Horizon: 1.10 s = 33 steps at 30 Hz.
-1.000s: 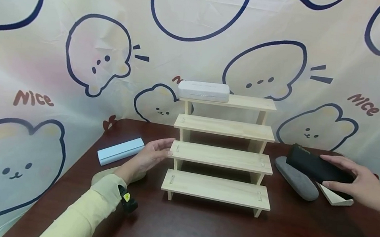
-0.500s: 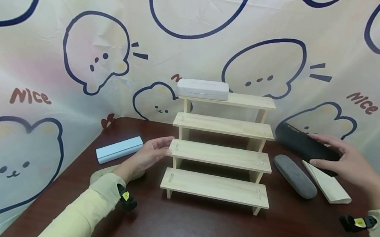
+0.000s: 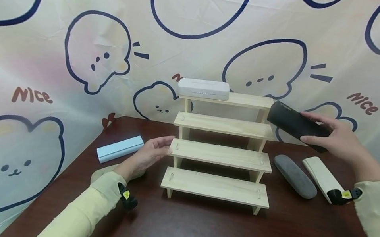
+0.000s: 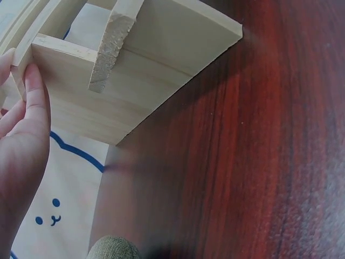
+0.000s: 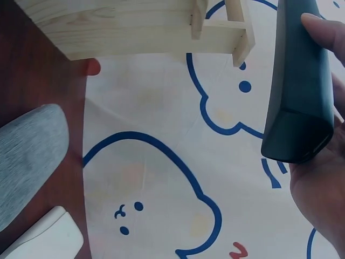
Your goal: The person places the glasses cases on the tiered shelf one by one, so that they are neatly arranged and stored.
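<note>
A four-step wooden display rack (image 3: 221,154) stands mid-table. My left hand (image 3: 152,152) grips the left end of its second step from the bottom; in the left wrist view, thumb and fingers lie on either side of the board end (image 4: 24,59). My right hand (image 3: 340,140) holds a black glasses case (image 3: 292,122) by its right part, thumb on the near side and fingers over the far side. The case is raised and tilted, its left end overlapping the right end of the top step in the head view. A white glasses case (image 3: 204,89) lies on the top step's left half.
Right of the rack, a grey glasses case (image 3: 295,176) and a cream one (image 3: 319,173) lie on the dark red table (image 3: 196,231). At left lie a light blue case (image 3: 120,149) and a beige one (image 3: 101,173), partly hidden by the left forearm. A patterned cloth hangs behind.
My right hand has lifted the black glasses case up and to the left, away from the cream case, toward the rack's upper right. My left hand has stayed on the rack.
</note>
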{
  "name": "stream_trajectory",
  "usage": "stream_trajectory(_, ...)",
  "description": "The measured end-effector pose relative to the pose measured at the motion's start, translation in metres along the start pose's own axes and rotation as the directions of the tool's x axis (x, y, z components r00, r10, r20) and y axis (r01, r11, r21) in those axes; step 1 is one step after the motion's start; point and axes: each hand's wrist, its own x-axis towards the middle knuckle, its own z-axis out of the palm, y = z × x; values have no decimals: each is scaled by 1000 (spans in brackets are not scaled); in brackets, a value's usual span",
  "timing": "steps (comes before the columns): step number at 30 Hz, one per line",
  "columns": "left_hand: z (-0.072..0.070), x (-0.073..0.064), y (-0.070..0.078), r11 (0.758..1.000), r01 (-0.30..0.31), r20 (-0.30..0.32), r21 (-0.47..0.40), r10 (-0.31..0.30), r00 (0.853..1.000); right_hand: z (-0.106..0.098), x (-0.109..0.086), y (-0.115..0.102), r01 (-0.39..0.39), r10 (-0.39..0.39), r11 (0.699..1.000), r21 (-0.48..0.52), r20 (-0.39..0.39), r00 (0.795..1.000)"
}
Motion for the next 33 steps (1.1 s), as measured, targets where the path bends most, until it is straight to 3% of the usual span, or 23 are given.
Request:
stream_trajectory(25, 1, 1, 0, 1000, -7, 6, 25, 7, 1000, -4, 67, -25, -26, 27, 999, -20, 88, 996)
stream_trajectory(33, 0, 0, -1, 1000, -11, -12, 17, 11, 1000, 6, 89, -30, 27, -26, 1000, -1, 93, 995)
